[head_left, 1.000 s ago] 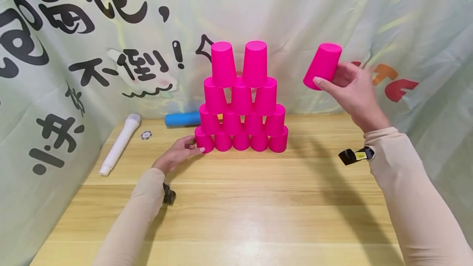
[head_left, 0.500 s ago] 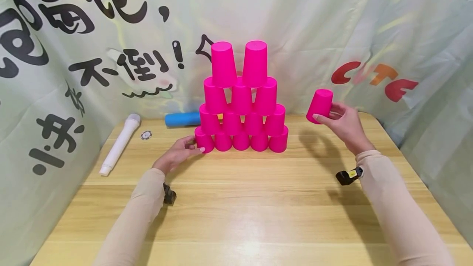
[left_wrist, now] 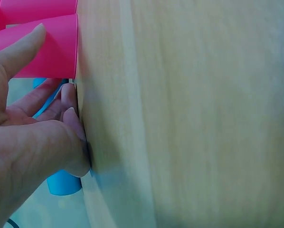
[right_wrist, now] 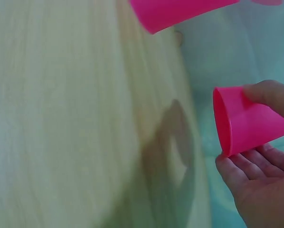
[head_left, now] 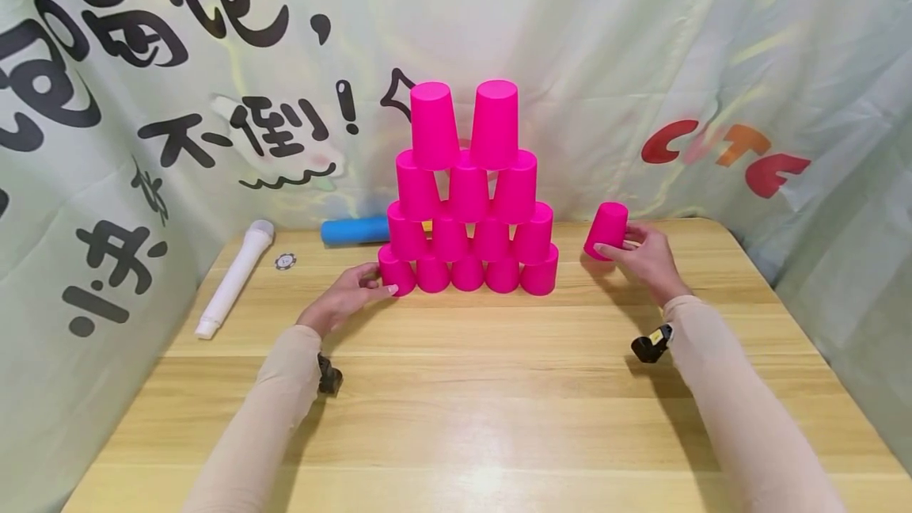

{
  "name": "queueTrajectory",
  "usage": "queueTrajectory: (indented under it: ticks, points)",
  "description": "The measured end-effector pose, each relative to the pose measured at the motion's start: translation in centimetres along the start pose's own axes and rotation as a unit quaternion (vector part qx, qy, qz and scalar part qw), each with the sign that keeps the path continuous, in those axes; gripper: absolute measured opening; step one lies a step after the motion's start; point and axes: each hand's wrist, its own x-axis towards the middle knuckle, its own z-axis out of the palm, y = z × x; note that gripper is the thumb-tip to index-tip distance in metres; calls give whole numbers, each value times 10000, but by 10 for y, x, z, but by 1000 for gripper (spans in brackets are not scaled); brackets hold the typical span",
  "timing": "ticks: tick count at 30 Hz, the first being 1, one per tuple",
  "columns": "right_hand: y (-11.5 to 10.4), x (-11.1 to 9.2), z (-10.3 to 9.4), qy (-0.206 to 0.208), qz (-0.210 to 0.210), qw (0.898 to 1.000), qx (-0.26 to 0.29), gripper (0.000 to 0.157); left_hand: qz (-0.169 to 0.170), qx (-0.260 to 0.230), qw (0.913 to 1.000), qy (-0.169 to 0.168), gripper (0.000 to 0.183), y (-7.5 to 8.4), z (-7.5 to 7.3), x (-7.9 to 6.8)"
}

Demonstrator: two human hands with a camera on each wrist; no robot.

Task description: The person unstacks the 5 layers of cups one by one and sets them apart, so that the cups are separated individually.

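Observation:
Pink plastic cups stand mouth-down in a stepped stack (head_left: 468, 188), with two at the top, three below them, and several in each lower row. My left hand (head_left: 345, 295) holds the bottom row's left end cup (head_left: 397, 270), thumb across its front and fingers round its outer side. The left wrist view shows the thumb lying along that cup (left_wrist: 52, 47). Right of the stack, my right hand (head_left: 650, 258) grips another pink cup (head_left: 608, 229) between thumb and fingers. This cup is mouth-down, slightly tilted, low over the table; its open rim faces the tabletop in the right wrist view.
Behind the stack's left side lies a blue cylinder (head_left: 354, 230), partly hidden. A white microphone-shaped stick (head_left: 237, 279) and a small round chip (head_left: 285, 261) lie on the wooden table (head_left: 456, 402) at the left. A printed curtain (head_left: 606, 46) hangs close behind the table.
My right hand has come down from beside the top row to near the table, carrying its cup and drifting slightly left. My left hand stays at the corner cup.

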Motion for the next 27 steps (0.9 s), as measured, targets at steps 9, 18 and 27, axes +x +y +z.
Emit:
queueTrajectory:
  ticks: [9,18,27]
  points:
    - [14,17,21,84,79,9999,-82,73,123,-77,9999,-66,66,-5,-1,3]
    - [19,23,30,103,134,9999,34,72,70,-64,9999,-54,66,-5,-1,4]
    - [17,22,30,-49,132,9999,-50,74,78,-39,10000,-34,66,-3,-2,3]
